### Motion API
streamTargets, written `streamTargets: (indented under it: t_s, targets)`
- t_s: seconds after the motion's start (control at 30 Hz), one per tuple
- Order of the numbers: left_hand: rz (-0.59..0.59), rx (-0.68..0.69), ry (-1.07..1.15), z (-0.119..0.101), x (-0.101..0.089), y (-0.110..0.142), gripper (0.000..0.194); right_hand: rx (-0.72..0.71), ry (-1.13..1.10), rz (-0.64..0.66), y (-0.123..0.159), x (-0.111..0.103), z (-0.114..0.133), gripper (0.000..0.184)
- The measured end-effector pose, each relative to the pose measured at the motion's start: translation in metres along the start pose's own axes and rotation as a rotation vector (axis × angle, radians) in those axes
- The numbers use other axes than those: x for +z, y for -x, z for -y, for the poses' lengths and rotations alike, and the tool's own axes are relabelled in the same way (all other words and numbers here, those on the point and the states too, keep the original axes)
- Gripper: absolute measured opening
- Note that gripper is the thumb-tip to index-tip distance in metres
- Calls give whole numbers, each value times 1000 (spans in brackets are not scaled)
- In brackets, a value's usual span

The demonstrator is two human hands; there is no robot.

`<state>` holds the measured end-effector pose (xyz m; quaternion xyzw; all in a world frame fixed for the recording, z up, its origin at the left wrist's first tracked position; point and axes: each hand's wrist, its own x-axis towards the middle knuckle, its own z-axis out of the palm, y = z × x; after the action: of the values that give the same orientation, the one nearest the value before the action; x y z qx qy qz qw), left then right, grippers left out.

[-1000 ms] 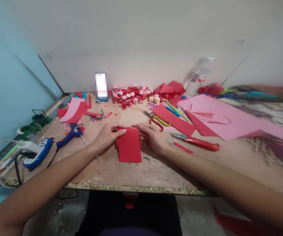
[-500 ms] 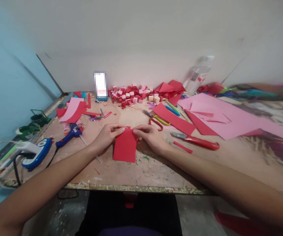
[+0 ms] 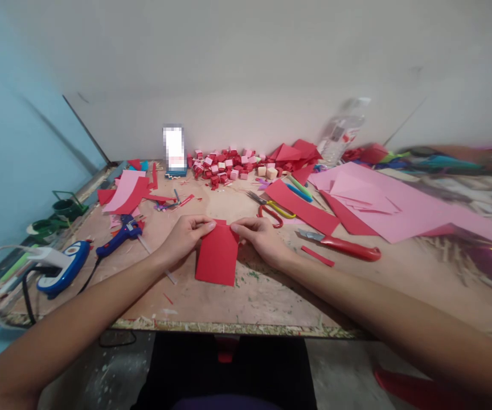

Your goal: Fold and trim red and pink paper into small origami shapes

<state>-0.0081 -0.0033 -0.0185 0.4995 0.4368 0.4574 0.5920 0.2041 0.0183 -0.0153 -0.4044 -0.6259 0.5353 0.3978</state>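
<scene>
Both hands pinch the far edge of a red piece of paper (image 3: 217, 256), one at each top corner. My left hand (image 3: 188, 236) is closed on its left corner, with thumb on top. My right hand (image 3: 261, 238) grips the right corner in the same way. A narrow strip of red shows beyond the edge between the thumbs; whether it is a fold or a second layer I cannot tell. The sheet's near end hangs toward me over the table. Right of my right hand lie scissors (image 3: 277, 213) with red and yellow handles and a red-handled knife (image 3: 348, 247).
A glue gun (image 3: 120, 234) and a blue power socket (image 3: 64, 270) lie at left. Small pink and red paper cubes (image 3: 229, 165) are heaped behind, beside a phone (image 3: 175, 149). Pink sheets (image 3: 404, 199) and a plastic bottle (image 3: 342, 134) are at right.
The red paper's near end has shifted very slightly toward me, and a little more red strip shows between the thumbs. Both hands keep their pinch in nearly the same place.
</scene>
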Motion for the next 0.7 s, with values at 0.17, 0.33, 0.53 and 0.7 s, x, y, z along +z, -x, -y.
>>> streamTargets:
  t_s: [0.17, 0.33, 0.53, 0.7]
  targets:
    - [6, -22, 18, -1, -1, -1, 30, 2, 32, -10, 0, -1, -2, 31]
    - [6, 6, -51, 0, -1, 0, 28, -2, 85, 5, 1, -2, -1, 29]
    - [75, 123, -301, -1, 5, 6, 28, -37, 180, 117, -1, -3, -3, 29]
    - [107, 144, -408, -2, 8, 7, 30, -83, 237, 151, 0, -3, -9, 32]
